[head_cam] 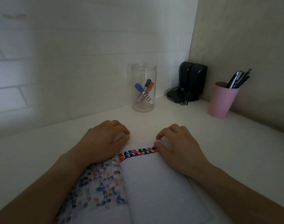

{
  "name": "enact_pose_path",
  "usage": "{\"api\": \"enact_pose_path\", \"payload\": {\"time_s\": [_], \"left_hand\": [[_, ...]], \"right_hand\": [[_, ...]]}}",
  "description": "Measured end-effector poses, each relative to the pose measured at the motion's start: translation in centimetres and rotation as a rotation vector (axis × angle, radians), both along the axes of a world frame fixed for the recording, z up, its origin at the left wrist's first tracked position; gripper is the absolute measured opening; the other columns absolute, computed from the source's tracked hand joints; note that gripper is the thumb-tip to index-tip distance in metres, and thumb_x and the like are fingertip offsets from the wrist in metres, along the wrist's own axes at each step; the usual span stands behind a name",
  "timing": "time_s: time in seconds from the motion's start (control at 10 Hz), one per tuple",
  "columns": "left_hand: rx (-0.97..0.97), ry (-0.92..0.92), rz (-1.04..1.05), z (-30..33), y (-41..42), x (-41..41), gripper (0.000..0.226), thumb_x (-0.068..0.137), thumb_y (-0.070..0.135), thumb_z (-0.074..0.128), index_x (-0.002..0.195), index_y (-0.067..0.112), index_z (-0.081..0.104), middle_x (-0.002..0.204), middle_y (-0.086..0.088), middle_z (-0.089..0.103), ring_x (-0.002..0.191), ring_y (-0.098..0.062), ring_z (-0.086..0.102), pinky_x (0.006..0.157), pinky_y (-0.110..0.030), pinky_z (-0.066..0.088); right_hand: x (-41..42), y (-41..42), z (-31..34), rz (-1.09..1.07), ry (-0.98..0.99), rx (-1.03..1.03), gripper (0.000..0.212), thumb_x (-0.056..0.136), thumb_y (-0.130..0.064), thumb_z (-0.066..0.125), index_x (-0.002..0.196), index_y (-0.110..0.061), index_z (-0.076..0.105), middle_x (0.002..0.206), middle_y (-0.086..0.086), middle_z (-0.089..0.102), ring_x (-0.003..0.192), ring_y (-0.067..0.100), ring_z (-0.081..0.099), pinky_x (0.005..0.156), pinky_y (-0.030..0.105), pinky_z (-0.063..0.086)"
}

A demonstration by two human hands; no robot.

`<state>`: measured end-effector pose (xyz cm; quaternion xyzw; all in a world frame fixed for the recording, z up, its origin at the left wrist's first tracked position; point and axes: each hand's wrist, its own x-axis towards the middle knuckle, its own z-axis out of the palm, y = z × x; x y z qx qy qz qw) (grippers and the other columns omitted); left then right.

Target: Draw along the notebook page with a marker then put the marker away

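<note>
An open notebook [155, 185] lies on the white desk in front of me. Its right page is lined and carries a band of red, blue and black marks along the top edge; its left page is covered with faded coloured marks. My left hand [102, 141] rests on the top of the left page, fingers curled, holding nothing. Over on the right page, its top corner lies under my right hand [175, 146], whose fingertips touch the marked band. Three markers, blue [140, 90], black and red, stand in a clear jar [144, 88] beyond the notebook.
A pink cup [222, 101] with several pens stands at the right by the wall. Black speakers [192, 80] with a coiled cable sit in the corner. White brick wall runs behind the desk [41, 151].
</note>
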<state>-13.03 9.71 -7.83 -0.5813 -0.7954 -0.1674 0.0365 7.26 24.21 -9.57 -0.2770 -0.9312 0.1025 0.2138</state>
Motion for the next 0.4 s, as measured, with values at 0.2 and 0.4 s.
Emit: {"api": "enact_pose_path", "payload": {"time_s": [0.2, 0.4], "left_hand": [[-0.033, 0.001, 0.017, 0.1, 0.0, 0.1, 0.057, 0.085, 0.063, 0.022, 0.117, 0.038, 0.062, 0.123, 0.016, 0.061, 0.111, -0.008, 0.055, 0.092, -0.041, 0.051], [-0.002, 0.01, 0.018, 0.1, 0.0, 0.1, 0.06, 0.084, 0.064, 0.021, 0.117, 0.037, 0.063, 0.123, 0.014, 0.062, 0.111, -0.009, 0.056, 0.091, -0.042, 0.052]], "right_hand": [[-0.1, -0.2, 0.4, -0.005, 0.007, -0.016, 0.029, 0.095, -0.046, 0.053, 0.117, -0.029, 0.064, 0.122, -0.006, 0.056, 0.114, 0.014, 0.048, 0.094, 0.029, 0.043], [-0.3, -0.6, 2.1, 0.043, 0.301, -0.06, 0.023, 0.094, -0.04, 0.058, 0.112, -0.029, 0.067, 0.115, -0.011, 0.061, 0.101, 0.003, 0.058, 0.084, 0.02, 0.049]]}}
